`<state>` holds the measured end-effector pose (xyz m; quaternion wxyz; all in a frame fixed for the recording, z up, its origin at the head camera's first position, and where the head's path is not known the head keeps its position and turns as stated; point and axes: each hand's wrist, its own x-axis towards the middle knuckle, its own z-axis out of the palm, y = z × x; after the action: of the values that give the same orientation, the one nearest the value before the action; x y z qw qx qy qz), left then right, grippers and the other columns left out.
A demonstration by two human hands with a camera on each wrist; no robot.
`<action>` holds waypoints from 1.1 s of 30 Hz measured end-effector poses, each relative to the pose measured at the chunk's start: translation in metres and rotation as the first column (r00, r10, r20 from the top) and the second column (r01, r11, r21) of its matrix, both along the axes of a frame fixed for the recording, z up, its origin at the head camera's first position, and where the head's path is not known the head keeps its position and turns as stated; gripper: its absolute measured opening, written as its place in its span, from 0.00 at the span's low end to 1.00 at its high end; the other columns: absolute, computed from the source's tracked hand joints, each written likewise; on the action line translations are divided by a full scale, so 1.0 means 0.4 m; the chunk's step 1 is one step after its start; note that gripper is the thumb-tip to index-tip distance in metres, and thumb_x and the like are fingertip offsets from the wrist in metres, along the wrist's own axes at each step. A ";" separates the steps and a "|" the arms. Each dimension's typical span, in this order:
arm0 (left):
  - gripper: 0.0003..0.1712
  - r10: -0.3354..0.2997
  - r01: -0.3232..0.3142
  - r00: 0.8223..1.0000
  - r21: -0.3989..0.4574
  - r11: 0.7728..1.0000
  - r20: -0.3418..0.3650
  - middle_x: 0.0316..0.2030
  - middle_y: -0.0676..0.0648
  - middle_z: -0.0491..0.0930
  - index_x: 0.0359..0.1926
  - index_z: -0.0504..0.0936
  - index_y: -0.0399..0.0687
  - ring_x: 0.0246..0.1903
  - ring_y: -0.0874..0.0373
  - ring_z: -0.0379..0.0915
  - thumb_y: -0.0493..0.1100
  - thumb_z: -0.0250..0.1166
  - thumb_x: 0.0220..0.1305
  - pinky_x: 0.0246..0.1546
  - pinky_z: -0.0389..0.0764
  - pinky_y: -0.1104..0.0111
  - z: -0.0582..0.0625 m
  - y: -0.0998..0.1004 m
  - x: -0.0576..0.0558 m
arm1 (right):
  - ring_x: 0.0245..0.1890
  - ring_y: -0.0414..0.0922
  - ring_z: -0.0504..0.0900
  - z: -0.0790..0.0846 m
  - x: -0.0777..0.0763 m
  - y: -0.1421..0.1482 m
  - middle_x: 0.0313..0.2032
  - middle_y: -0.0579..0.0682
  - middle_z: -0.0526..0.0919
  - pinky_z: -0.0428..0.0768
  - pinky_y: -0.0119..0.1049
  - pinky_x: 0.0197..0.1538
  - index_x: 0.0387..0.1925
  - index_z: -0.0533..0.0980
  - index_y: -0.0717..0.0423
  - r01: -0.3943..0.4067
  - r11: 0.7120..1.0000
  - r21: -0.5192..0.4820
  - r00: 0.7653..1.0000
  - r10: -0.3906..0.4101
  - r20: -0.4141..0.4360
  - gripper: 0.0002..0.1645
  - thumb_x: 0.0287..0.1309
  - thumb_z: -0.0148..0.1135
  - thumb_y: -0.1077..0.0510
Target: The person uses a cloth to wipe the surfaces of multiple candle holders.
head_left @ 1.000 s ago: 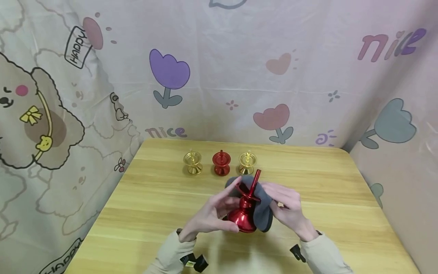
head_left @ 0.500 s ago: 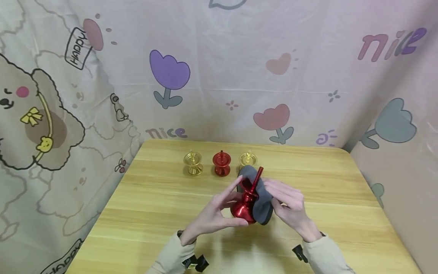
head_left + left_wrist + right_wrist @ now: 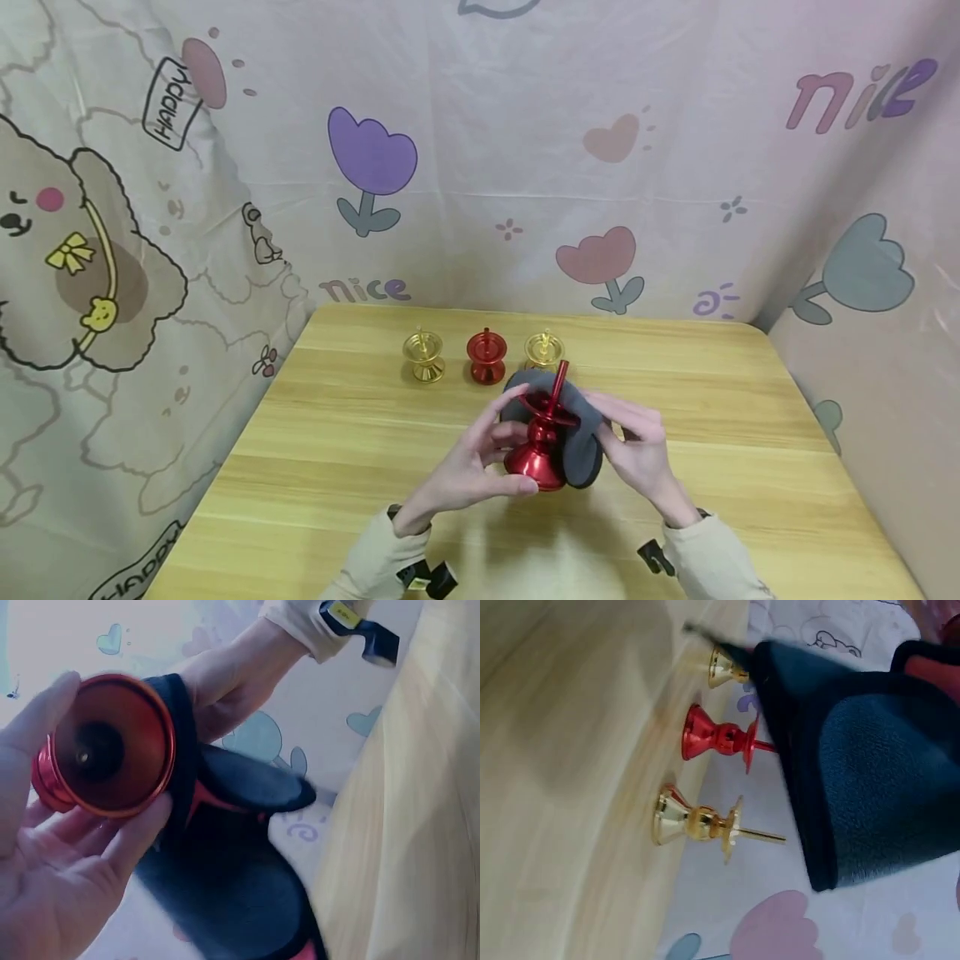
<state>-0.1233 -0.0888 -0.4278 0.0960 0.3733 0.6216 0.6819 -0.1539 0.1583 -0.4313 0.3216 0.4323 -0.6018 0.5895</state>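
Note:
My left hand (image 3: pixel 465 467) grips a shiny red candle holder (image 3: pixel 534 468), its thumb at the flared base and a finger up at the dish rim. A thin tube rises from the dish, leaning a little right in the head view. In the left wrist view the hollow underside of the candle holder (image 3: pixel 146 742) faces the camera. My right hand (image 3: pixel 636 446) pinches a dark grey-blue cloth (image 3: pixel 581 458) against the candle holder's right side and behind its dish. Folds of the cloth (image 3: pixel 892 772) hang large in the right wrist view, hiding the right fingers there.
Behind the hands, a gold candle holder (image 3: pixel 427 371), a red one (image 3: pixel 487 371) and another gold one (image 3: pixel 543 346) stand upright in a row. The cloth partly covers the right one in the head view. A patterned curtain (image 3: pixel 465 167) borders the wooden table (image 3: pixel 337 467).
The held candle holder has moved slightly away from me and stands more upright. The cloth has shifted around it, bunching up, then spreading left behind the dish. The candle holders in the row stay put.

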 end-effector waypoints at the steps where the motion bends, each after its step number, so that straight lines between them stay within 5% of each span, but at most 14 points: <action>1: 0.58 0.041 -0.041 0.999 -0.001 0.999 -0.008 0.54 0.24 0.79 0.79 0.47 0.49 0.54 0.61 0.81 0.26 0.71 0.56 0.53 0.86 0.59 0.001 0.000 -0.001 | 0.50 0.39 0.88 -0.002 0.005 0.005 0.50 0.48 0.88 0.84 0.27 0.53 0.46 0.83 0.72 0.032 0.999 -0.019 0.997 -0.031 0.074 0.20 0.53 0.56 0.84; 4: 0.59 0.181 -0.182 0.983 -0.028 0.983 -0.013 0.54 0.30 0.81 0.80 0.48 0.56 0.54 0.62 0.81 0.29 0.73 0.55 0.53 0.86 0.60 0.006 -0.004 -0.001 | 0.42 0.33 0.88 -0.001 0.019 0.017 0.45 0.42 0.90 0.85 0.22 0.45 0.47 0.84 0.68 0.108 0.989 -0.103 0.940 -0.068 0.335 0.28 0.47 0.54 0.88; 7: 0.60 0.316 -0.316 0.949 -0.082 0.945 -0.017 0.54 0.36 0.83 0.80 0.47 0.64 0.54 0.59 0.82 0.33 0.74 0.56 0.56 0.84 0.62 0.012 -0.006 -0.002 | 0.38 0.31 0.87 0.009 0.029 0.024 0.40 0.39 0.90 0.85 0.22 0.40 0.46 0.84 0.67 0.199 0.973 -0.116 0.829 -0.104 0.550 0.22 0.54 0.57 0.83; 11: 0.62 0.444 -0.440 0.896 -0.143 0.886 -0.008 0.54 0.42 0.85 0.80 0.46 0.65 0.55 0.53 0.82 0.38 0.76 0.55 0.57 0.82 0.65 0.016 -0.001 -0.002 | 0.35 0.34 0.87 0.022 0.029 0.024 0.34 0.40 0.90 0.86 0.25 0.38 0.45 0.85 0.64 0.254 0.962 -0.099 0.702 -0.113 0.703 0.14 0.60 0.63 0.75; 17: 0.60 0.526 -0.517 0.851 -0.167 0.840 0.010 0.54 0.43 0.85 0.80 0.49 0.57 0.55 0.52 0.82 0.40 0.77 0.55 0.60 0.82 0.60 0.014 0.014 -0.003 | 0.41 0.36 0.87 0.020 0.014 0.021 0.42 0.43 0.90 0.87 0.29 0.45 0.48 0.86 0.51 0.109 0.942 -0.316 0.605 0.190 0.773 0.18 0.66 0.58 0.72; 19: 0.59 0.533 -0.522 0.846 -0.175 0.835 0.017 0.54 0.43 0.85 0.80 0.50 0.57 0.56 0.52 0.82 0.41 0.77 0.55 0.61 0.81 0.57 0.014 0.019 -0.003 | 0.43 0.36 0.87 0.015 0.009 0.018 0.45 0.43 0.89 0.86 0.29 0.46 0.49 0.86 0.50 0.063 0.922 -0.383 0.594 0.274 0.757 0.20 0.67 0.56 0.72; 22: 0.59 0.533 -0.519 0.846 -0.188 0.834 0.032 0.55 0.44 0.84 0.80 0.50 0.59 0.56 0.52 0.82 0.43 0.78 0.55 0.61 0.81 0.55 0.016 0.023 -0.002 | 0.40 0.37 0.88 0.004 0.003 0.009 0.41 0.44 0.90 0.87 0.28 0.43 0.48 0.86 0.52 0.029 0.911 -0.411 0.645 0.297 0.704 0.23 0.65 0.54 0.77; 26: 0.59 0.504 -0.492 0.863 -0.188 0.850 0.023 0.54 0.46 0.85 0.80 0.50 0.63 0.56 0.53 0.82 0.43 0.78 0.55 0.60 0.82 0.57 0.022 0.026 0.002 | 0.40 0.36 0.88 -0.007 0.000 -0.012 0.40 0.44 0.90 0.86 0.25 0.42 0.47 0.86 0.60 0.045 0.954 -0.298 0.828 0.131 0.545 0.28 0.56 0.53 0.85; 29: 0.60 0.451 -0.454 0.890 -0.184 0.872 -0.059 0.52 0.45 0.86 0.80 0.49 0.62 0.54 0.52 0.84 0.41 0.77 0.55 0.58 0.83 0.60 0.024 0.030 0.007 | 0.48 0.36 0.87 -0.007 -0.002 -0.030 0.47 0.44 0.89 0.84 0.24 0.50 0.47 0.84 0.67 0.077 0.980 -0.181 0.932 -0.006 0.361 0.29 0.47 0.55 0.88; 33: 0.62 0.395 -0.432 0.895 -0.179 0.884 -0.205 0.51 0.41 0.86 0.81 0.47 0.58 0.52 0.50 0.85 0.40 0.78 0.54 0.56 0.84 0.63 0.027 0.036 0.013 | 0.56 0.40 0.84 -0.001 -0.008 -0.048 0.54 0.47 0.86 0.81 0.27 0.59 0.47 0.81 0.76 0.087 0.993 -0.075 0.987 -0.075 0.141 0.25 0.43 0.58 0.87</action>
<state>-0.1182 -0.0743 -0.4170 -0.0625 0.2733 0.7642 0.5808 -0.1572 0.1391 -0.4318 0.3202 0.3523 -0.6152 0.6284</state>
